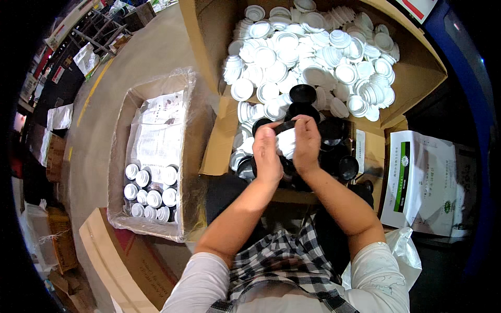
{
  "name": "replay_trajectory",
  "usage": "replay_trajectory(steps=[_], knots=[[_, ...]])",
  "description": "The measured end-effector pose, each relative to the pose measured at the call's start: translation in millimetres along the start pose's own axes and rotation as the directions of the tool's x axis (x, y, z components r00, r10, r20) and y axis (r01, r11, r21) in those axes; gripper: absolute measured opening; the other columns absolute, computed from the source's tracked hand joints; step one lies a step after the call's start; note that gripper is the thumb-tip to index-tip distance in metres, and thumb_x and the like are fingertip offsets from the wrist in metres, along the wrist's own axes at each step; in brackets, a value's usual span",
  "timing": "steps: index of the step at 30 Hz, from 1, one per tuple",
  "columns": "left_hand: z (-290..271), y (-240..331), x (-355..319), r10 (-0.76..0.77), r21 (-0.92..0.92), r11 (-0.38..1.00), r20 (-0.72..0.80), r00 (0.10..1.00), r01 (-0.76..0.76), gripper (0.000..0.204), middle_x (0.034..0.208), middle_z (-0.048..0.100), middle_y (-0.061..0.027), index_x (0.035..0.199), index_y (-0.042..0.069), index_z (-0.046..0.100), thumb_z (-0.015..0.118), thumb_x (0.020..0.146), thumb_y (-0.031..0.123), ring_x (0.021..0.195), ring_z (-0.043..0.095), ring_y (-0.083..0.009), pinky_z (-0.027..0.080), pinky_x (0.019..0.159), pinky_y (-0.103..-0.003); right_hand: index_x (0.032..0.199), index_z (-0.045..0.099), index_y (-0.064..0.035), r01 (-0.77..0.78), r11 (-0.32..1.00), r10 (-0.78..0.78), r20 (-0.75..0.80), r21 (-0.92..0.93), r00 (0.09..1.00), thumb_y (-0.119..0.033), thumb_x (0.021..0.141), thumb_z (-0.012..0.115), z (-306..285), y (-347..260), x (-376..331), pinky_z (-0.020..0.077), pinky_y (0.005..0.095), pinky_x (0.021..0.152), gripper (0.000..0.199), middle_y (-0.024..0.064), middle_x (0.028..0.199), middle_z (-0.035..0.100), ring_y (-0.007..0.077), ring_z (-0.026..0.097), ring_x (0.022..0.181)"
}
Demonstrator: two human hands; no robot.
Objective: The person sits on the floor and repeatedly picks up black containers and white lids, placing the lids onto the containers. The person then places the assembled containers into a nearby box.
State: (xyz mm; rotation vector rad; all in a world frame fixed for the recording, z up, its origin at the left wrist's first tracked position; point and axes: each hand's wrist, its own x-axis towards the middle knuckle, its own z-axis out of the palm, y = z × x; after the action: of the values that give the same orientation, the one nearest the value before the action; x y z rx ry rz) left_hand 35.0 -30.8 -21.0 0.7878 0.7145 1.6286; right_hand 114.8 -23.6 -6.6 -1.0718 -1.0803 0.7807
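My left hand (267, 155) and my right hand (307, 145) grip a round black and white cap between them. Its white stepped face (286, 143) shows between my palms, with a black rim along the far side. My fingers curl over that rim, so part of the cap is hidden. Around my hands lie several round black caps (302, 94), some partly covered by my wrists. White stepped discs (286, 44) fill the large cardboard box (417, 86) beyond, and more spill down beside my left hand.
To the left, a plastic-lined carton (117, 172) holds several black pieces with white tops, next to a printed sheet (156, 130). An open cardboard flap (117, 261) juts up nearer to me. Printed white packaging (422, 182) stands at the right, by a clear plastic bag (404, 255).
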Motion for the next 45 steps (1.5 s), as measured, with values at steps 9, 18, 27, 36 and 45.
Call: replay_trajectory(steps=[9,18,27,36,45], knots=[[-1,-4,20,0.191,0.322,0.940,-0.211,0.959,-0.116,0.034,0.067,0.048,0.0019,0.075,0.001,0.051,0.037,0.094,0.026,0.060,0.043,-0.0061,0.037,0.053,-0.023,0.085,0.051,0.0003,0.148,0.972,-0.157,-0.036,-0.182,0.987,-0.027,0.092,0.038,19,7,3,0.0405,0.0305,0.062,0.031,0.0103,0.072,0.053,0.0173,0.050,0.067],[-7,-23,29,0.175,0.456,0.889,-0.259,0.950,-0.040,0.026,0.061,0.047,-0.0047,0.068,-0.001,0.047,0.041,0.088,0.014,0.058,0.042,-0.0125,0.036,0.055,-0.029,0.078,0.051,-0.0005,0.081,0.948,-0.119,-0.106,-0.309,0.987,-0.024,0.092,0.041,14,37,8,0.0404,0.0312,0.062,0.029,0.0086,0.070,0.053,0.0167,0.049,0.066],[-63,67,-5,0.017,0.496,0.856,0.254,0.967,-0.146,0.041,0.109,0.050,-0.0091,0.123,0.002,0.039,0.054,0.087,0.015,0.095,0.047,-0.0152,0.039,0.084,-0.028,0.106,0.050,0.0018,-0.382,0.901,0.320,0.281,0.203,0.905,-0.049,0.092,0.035,15,4,-8,0.0445,0.0313,0.077,0.054,0.0107,0.098,0.055,0.0187,0.054,0.092],[-450,126,15,0.381,0.602,0.757,-0.723,0.576,0.255,0.045,0.100,0.054,-0.0143,0.119,0.005,0.039,0.059,0.084,0.024,0.083,0.054,-0.0199,0.048,0.057,-0.033,0.095,0.054,-0.0077,-0.408,0.898,0.437,0.451,-0.165,0.779,-0.041,0.092,0.040,-1,-8,-41,0.0450,0.0256,0.070,0.037,0.0038,0.089,0.057,0.0118,0.055,0.083],[-541,73,27,0.365,0.680,0.370,-0.733,0.574,0.633,0.040,0.103,0.056,-0.0218,0.107,0.000,0.053,0.060,0.080,0.028,0.088,0.058,-0.0302,0.046,0.075,-0.037,0.091,0.055,-0.0062,-0.504,0.813,0.581,0.341,-0.292,0.739,-0.038,0.093,0.041,-20,7,-62,0.0430,0.0250,0.066,0.035,0.0026,0.086,0.057,0.0105,0.053,0.081]])
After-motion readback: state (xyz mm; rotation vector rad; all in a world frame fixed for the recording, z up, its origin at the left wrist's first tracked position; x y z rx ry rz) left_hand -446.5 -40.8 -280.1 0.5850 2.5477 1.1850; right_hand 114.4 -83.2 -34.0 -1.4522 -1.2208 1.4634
